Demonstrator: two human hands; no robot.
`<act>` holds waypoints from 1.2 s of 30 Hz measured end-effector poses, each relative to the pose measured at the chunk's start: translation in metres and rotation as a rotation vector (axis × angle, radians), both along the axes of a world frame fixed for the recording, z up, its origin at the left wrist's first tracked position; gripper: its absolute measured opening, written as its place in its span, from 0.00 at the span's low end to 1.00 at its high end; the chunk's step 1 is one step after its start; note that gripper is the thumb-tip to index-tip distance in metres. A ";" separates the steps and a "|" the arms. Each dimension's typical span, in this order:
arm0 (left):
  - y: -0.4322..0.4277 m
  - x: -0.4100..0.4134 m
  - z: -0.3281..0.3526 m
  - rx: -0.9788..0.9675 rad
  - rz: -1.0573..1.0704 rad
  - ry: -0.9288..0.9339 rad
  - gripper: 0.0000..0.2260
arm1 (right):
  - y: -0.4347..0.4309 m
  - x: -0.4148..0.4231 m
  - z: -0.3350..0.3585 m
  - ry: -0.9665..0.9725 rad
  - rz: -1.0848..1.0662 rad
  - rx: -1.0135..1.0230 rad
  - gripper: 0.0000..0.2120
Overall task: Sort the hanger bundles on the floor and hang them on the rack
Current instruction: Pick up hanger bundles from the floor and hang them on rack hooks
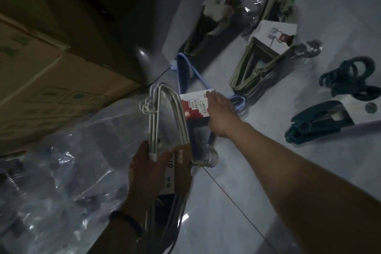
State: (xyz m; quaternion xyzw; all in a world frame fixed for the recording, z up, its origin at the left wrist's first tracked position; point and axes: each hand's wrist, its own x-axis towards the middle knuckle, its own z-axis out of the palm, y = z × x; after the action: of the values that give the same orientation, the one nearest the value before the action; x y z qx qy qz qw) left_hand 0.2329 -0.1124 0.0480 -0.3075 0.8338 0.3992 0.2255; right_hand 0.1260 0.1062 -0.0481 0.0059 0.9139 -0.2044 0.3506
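Left hand (148, 169) grips white hangers (165, 113); label (179, 173) blurred.

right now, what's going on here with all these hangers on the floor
A person is sorting hanger bundles. The left hand grips a white bundle; the right hand rests on the card label of a blue bundle on the floor, grip unclear. Two green bundles and a dark teal bundle lie further right, untouched.

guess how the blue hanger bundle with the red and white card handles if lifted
Probably stiff, lifting as one piece: the red and white card bands the blue hanger bundle. Thin frames suggest light weight; glossy floor tiles may let it slide.
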 end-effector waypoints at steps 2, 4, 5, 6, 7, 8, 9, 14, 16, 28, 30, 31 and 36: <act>-0.009 0.002 -0.009 -0.006 -0.005 -0.037 0.12 | 0.003 -0.009 -0.013 -0.067 0.114 0.142 0.56; -0.013 0.005 -0.015 0.024 0.005 -0.052 0.13 | 0.004 -0.002 -0.020 -0.089 0.088 0.188 0.60; -0.015 0.006 -0.018 0.041 0.005 -0.058 0.13 | 0.004 0.003 -0.023 -0.094 0.049 0.191 0.61; -0.015 0.006 -0.020 0.050 -0.002 -0.062 0.12 | 0.003 0.008 -0.023 -0.113 -0.008 0.197 0.61; -0.014 0.006 -0.021 0.054 -0.011 -0.064 0.12 | 0.005 0.013 -0.023 -0.148 -0.097 0.212 0.60; -0.012 0.004 -0.021 0.061 -0.016 -0.066 0.11 | 0.008 0.020 -0.024 -0.192 -0.211 0.234 0.59; -0.011 0.003 -0.022 0.071 -0.024 -0.068 0.11 | 0.014 0.026 -0.024 -0.240 -0.329 0.250 0.58; -0.006 0.004 -0.017 0.065 -0.118 -0.055 0.08 | 0.051 0.045 -0.022 -0.263 -0.633 0.109 0.44; 0.000 0.005 -0.014 0.037 -0.127 -0.032 0.11 | 0.051 0.042 -0.018 -0.293 -0.644 0.100 0.42; 0.023 0.022 0.044 -0.038 -0.202 0.109 0.14 | 0.031 0.046 0.088 -0.139 -0.580 -0.354 0.23; 0.023 0.022 0.060 -0.021 -0.198 0.133 0.11 | 0.040 0.058 0.112 -0.048 -0.580 -0.328 0.22; 0.024 0.022 0.071 -0.002 -0.212 0.135 0.09 | 0.047 0.064 0.129 -0.004 -0.601 -0.308 0.22; 0.039 0.015 0.141 0.075 -0.284 0.118 0.12 | 0.114 0.075 0.250 0.099 -0.810 -0.352 0.13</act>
State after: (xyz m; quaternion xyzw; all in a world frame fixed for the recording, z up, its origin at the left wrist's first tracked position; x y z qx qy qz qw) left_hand 0.2483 -0.0733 0.1894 -0.1538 0.8653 0.4114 0.2417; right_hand 0.2012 0.2204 0.2014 0.2936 0.8048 -0.4780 0.1937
